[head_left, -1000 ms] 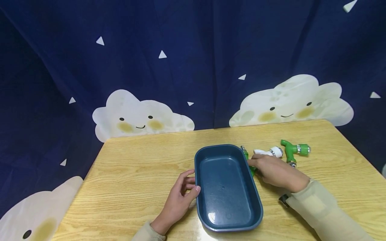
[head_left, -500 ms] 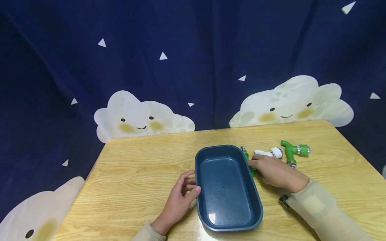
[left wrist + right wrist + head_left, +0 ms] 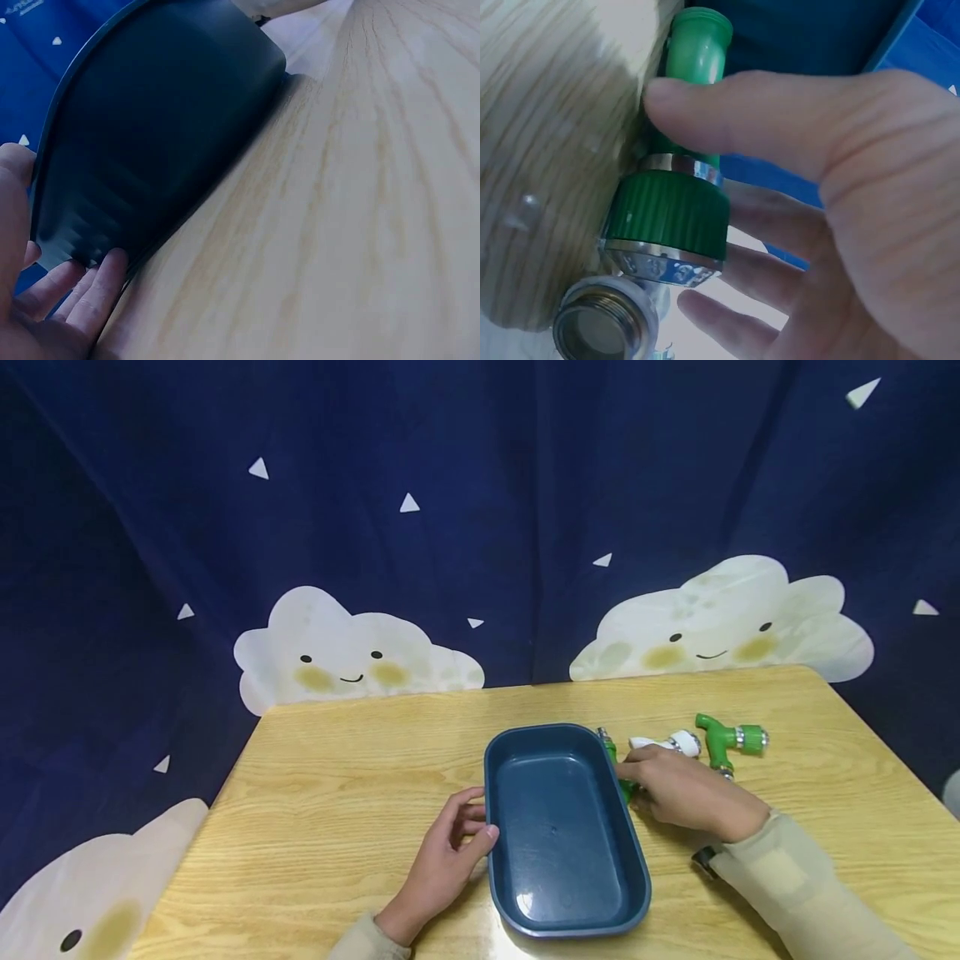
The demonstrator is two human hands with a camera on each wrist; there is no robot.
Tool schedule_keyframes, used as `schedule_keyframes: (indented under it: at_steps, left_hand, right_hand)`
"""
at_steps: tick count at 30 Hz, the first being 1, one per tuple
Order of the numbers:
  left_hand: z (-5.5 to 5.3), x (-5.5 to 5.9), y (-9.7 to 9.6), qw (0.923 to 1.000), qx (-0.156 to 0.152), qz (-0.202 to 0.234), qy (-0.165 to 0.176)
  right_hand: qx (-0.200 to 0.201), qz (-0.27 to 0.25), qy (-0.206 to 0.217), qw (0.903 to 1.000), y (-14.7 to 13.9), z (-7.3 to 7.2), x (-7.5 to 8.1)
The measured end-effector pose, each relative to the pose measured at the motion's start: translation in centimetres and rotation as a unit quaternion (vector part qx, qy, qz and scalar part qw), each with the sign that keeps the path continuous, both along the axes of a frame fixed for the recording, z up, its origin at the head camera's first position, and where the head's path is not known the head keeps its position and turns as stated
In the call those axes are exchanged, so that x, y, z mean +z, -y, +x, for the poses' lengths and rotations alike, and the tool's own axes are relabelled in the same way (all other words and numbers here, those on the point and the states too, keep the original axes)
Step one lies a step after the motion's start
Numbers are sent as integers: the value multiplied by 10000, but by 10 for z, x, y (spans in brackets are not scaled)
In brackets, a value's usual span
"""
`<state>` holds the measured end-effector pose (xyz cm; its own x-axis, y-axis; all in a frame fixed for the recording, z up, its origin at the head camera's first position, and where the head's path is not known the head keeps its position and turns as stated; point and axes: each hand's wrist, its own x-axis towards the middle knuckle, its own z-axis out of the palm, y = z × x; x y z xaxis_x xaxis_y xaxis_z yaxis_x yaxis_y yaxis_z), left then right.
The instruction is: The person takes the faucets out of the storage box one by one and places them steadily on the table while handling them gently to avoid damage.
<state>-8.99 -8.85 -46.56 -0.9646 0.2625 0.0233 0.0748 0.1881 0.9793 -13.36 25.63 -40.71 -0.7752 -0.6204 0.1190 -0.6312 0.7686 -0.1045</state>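
A deep blue plastic tray [image 3: 558,835] lies lengthwise before me on the wooden table. On its left side, my left hand [image 3: 442,860] rests with the thumb at the rim; in the left wrist view its fingertips [image 3: 111,262] touch the outer wall. Close along the tray's right side is a green tap [image 3: 671,214] with silver rings, which my right hand [image 3: 686,785] grips. The thumb lies across the green body in the right wrist view, with the other fingers on the far side. Part of this tap is hidden by the hand in the head view.
Just beyond my right hand lies a white tap [image 3: 684,742] with a silver ring. Another green tap [image 3: 722,742] is farther right. The wooden table [image 3: 337,777] extends left of the tray, and a dark blue cloud-print curtain [image 3: 525,527] hangs behind its far edge.
Both hands, the tray and the taps keep their places relative to one another. Only a slight shift of the head view shows.
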Motion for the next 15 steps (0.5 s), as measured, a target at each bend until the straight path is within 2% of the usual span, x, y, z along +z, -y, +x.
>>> schedule_keyframes:
  at_steps: [7,15]
  left_hand:
    - [2,1,-1,10000,-17,45,-35]
    - [0,2,-1,9999,-87,9,-66]
  right_hand:
    - [43,-34,56,10000,-3,0,2]
    - [-210,-16,227,9995,-3,1,6]
